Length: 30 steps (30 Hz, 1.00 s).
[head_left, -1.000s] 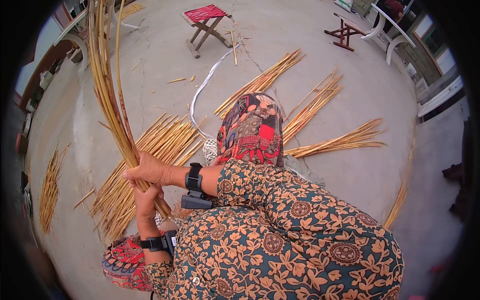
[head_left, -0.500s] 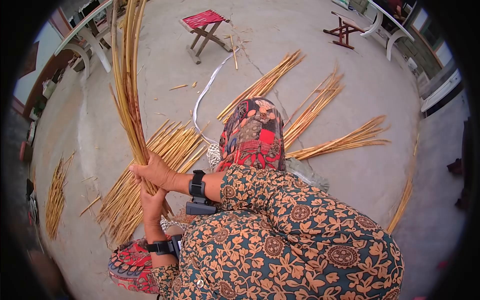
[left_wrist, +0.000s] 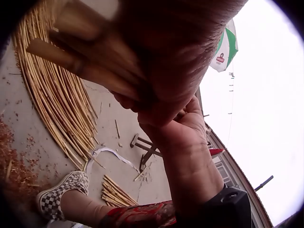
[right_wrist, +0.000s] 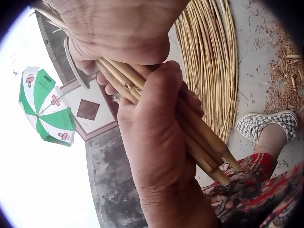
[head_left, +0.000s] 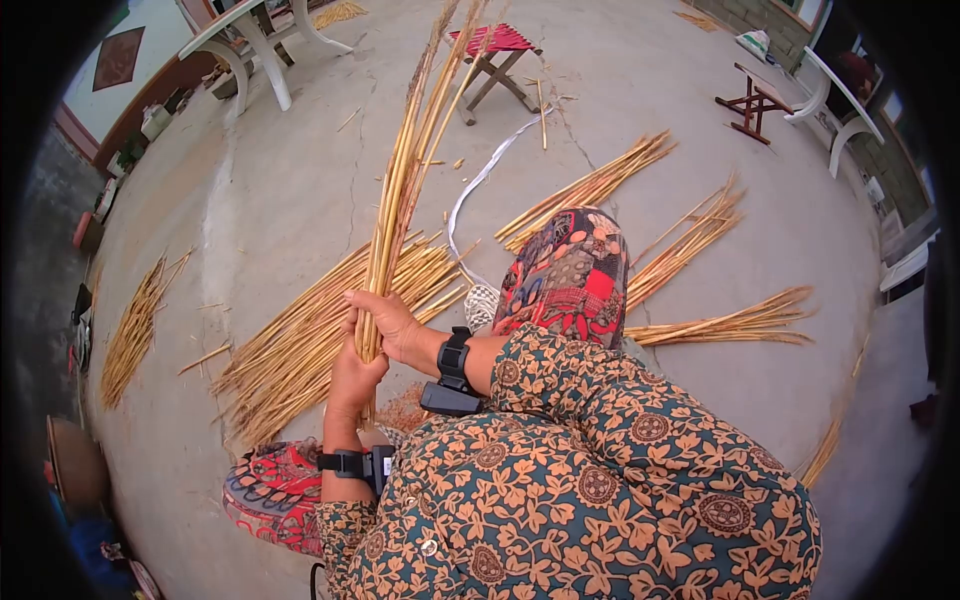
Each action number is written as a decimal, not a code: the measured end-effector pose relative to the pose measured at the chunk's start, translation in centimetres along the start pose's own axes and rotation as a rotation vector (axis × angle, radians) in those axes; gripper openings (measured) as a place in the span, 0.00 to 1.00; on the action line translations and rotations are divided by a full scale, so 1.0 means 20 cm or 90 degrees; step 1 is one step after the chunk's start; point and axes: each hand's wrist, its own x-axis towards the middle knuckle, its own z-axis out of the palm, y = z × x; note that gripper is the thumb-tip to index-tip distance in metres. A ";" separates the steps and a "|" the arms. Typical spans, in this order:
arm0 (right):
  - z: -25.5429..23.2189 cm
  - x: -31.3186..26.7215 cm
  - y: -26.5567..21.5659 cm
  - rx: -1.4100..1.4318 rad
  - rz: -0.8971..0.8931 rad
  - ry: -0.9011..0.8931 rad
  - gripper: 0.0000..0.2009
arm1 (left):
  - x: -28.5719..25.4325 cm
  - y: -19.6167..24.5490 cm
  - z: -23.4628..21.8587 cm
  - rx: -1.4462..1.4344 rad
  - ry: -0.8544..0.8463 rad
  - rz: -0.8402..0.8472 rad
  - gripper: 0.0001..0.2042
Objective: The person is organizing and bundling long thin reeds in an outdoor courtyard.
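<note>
Both hands grip one bundle of long, dry, yellow-brown stalks [head_left: 398, 210], which stands nearly upright in the head view. My right hand [head_left: 390, 322] wraps round it just above my left hand [head_left: 354, 382], which clasps the lower part. In the right wrist view the fingers and thumb of the left hand [right_wrist: 154, 114] curl round the stalks, and several cut butt ends [right_wrist: 216, 173] stick out below it. The left wrist view shows butt ends [left_wrist: 57, 54] close up, partly blurred. Behind the bundle, a wide spread of stalks [head_left: 300, 345] lies on the ground.
Three smaller stalk bunches lie ahead and right, one of them a fanned bunch [head_left: 735, 322]; another bunch [head_left: 140, 325] is at left. A white strip [head_left: 470, 190] winds over the concrete. Folding stools, one with a red seat [head_left: 500, 40], stand farther off. Reddish chaff [right_wrist: 285, 80] lies by a checkered shoe [right_wrist: 268, 124].
The head view has swung, so the surroundings sit farther right. Both hands keep hold of the bundle, whose top has tipped from leaning left to leaning slightly right.
</note>
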 end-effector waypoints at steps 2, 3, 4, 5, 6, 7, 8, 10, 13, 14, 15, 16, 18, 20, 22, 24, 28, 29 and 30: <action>0.00 -0.01 0.01 0.039 0.010 0.023 0.10 | 0.02 -0.06 0.00 0.116 0.036 0.039 0.16; -0.01 0.00 0.02 0.058 0.010 0.027 0.10 | 0.01 -0.02 -0.01 0.161 0.041 0.026 0.17; -0.04 0.02 0.05 0.077 0.008 0.030 0.10 | 0.01 0.01 -0.01 0.205 0.045 0.013 0.18; -0.06 0.04 0.07 0.097 0.004 0.033 0.10 | 0.02 0.01 -0.01 0.227 0.040 0.023 0.18; -0.08 0.06 0.08 0.100 0.007 0.043 0.10 | 0.02 -0.01 -0.02 0.249 0.034 0.034 0.18; -0.10 0.08 0.10 0.104 0.011 0.055 0.10 | 0.02 -0.01 -0.02 0.271 0.027 0.043 0.18; -0.13 0.09 0.13 0.108 0.014 0.065 0.10 | 0.02 -0.02 -0.02 0.296 0.028 0.059 0.18; -0.13 0.09 0.13 0.125 0.021 0.089 0.10 | 0.01 -0.02 -0.03 0.346 0.033 0.091 0.16; -0.14 0.08 0.13 0.127 0.035 0.102 0.10 | 0.00 -0.02 -0.03 0.371 0.036 0.079 0.17; -0.14 0.08 0.13 0.126 0.027 0.100 0.10 | 0.00 -0.03 -0.03 0.368 0.036 0.080 0.17; -0.13 0.09 0.13 0.126 0.020 0.097 0.10 | 0.01 -0.03 -0.03 0.364 0.037 0.081 0.17; -0.13 0.09 0.13 0.126 0.012 0.096 0.10 | 0.01 -0.04 -0.03 0.360 0.038 0.082 0.17; -0.14 0.08 0.13 0.122 0.022 0.096 0.10 | 0.00 -0.03 -0.02 0.348 0.046 0.081 0.17; -0.12 0.08 0.12 0.126 0.022 0.087 0.10 | 0.01 -0.02 -0.03 0.344 0.052 0.082 0.17; -0.13 0.08 0.13 0.138 0.011 0.075 0.10 | 0.01 -0.03 -0.03 0.346 0.050 0.083 0.18; -0.14 0.08 0.13 0.130 0.013 0.073 0.11 | 0.00 -0.02 -0.03 0.354 0.054 0.080 0.18; -0.14 0.08 0.12 0.134 0.015 0.071 0.10 | 0.00 -0.02 -0.04 0.373 0.055 0.076 0.18; -0.14 0.08 0.13 0.139 0.017 0.068 0.10 | 0.00 -0.02 -0.04 0.378 0.056 0.077 0.18; -0.14 0.08 0.13 0.141 0.020 0.072 0.10 | 0.00 -0.02 -0.04 0.379 0.057 0.083 0.18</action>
